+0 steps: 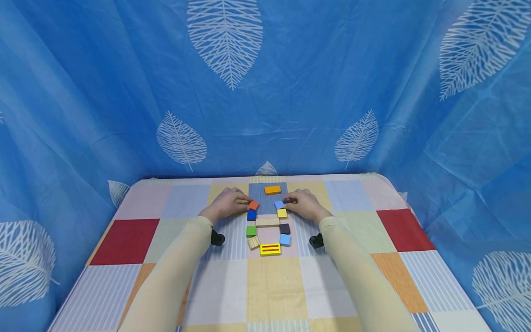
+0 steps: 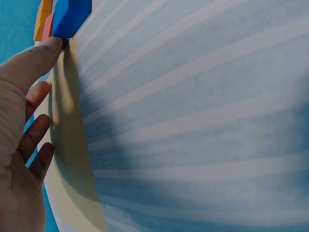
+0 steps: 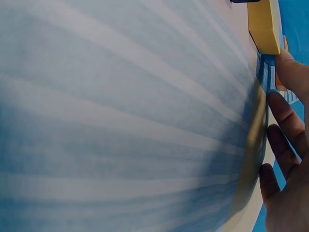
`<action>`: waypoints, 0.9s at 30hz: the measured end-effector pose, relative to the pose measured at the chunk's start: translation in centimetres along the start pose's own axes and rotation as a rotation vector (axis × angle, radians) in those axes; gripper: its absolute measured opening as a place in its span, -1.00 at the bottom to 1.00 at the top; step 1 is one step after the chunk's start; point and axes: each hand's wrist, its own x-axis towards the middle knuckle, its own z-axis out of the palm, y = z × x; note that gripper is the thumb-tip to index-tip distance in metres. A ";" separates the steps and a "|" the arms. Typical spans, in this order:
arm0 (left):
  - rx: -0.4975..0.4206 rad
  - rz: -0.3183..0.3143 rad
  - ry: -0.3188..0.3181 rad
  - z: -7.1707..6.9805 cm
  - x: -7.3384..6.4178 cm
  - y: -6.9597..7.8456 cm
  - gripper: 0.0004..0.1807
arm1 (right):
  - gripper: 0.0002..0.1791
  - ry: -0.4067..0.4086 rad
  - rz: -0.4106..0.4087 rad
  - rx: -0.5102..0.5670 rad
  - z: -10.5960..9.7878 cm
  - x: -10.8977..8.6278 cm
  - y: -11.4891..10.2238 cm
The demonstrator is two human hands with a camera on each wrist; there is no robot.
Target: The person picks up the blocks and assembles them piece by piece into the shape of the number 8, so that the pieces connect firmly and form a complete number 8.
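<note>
My left hand [image 1: 226,203] pinches a red-orange block [image 1: 254,205] between thumb and fingertips, just behind a dark blue block [image 1: 251,215]. Opposite it, my right hand [image 1: 304,204] pinches a light blue block [image 1: 279,204], directly behind a yellow block [image 1: 282,213]. In the left wrist view the dark blue block [image 2: 72,17] partly covers the red-orange one [image 2: 47,28], where the thumb touches. The yellow block [image 3: 264,29] hides most of the light blue block in the right wrist view. An orange block [image 1: 272,190] lies farther back, between the two hands.
Nearer me, a wooden plank [image 1: 267,222], a green block [image 1: 251,231], a black block [image 1: 284,228], a second light blue block [image 1: 285,240], a ribbed wooden block [image 1: 254,243] and a red-striped yellow block [image 1: 270,249] lie on the patchwork cloth [image 1: 274,286]. A blue curtain [image 1: 290,115] hangs behind.
</note>
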 end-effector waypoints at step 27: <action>0.020 0.025 -0.004 0.0 -0.1 0.0 -0.61 | -0.69 0.003 0.003 -0.004 0.1 0.1 0.1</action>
